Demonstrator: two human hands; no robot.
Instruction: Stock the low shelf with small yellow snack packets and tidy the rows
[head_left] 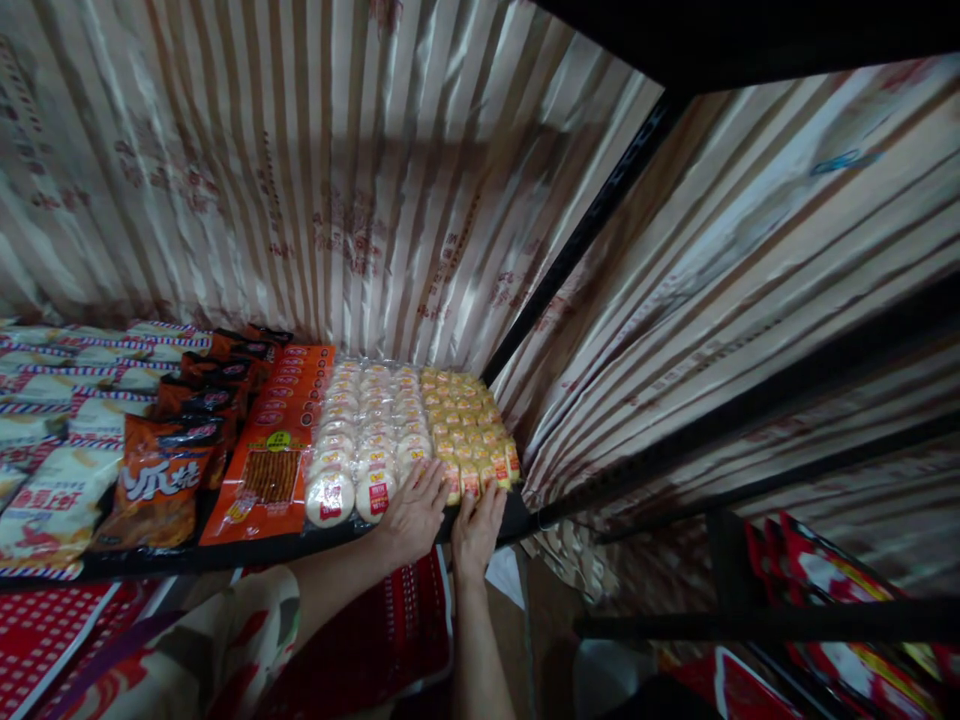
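My left hand point(414, 508) lies with its fingers stretched out where the round white wrapped snacks point(377, 492) meet the small yellow packets point(469, 425). Just right of it, my right hand point(478, 532) rests its extended fingers against the front of the yellow packets, at the shelf's point(255, 552) edge. Both hands look open, with nothing gripped that I can make out. The white snacks stand in several rows in clear wrapping, and the yellow packets are lined up close beside them.
Left of the white snacks lies a flat orange bag point(276, 440), then brown bags point(161, 480) and white snack bags point(56, 500). Pleated printed sheeting point(300, 170) hangs behind. A black post point(592, 230) slants at the corner. Red bags point(832, 600) sit on the lower right rack.
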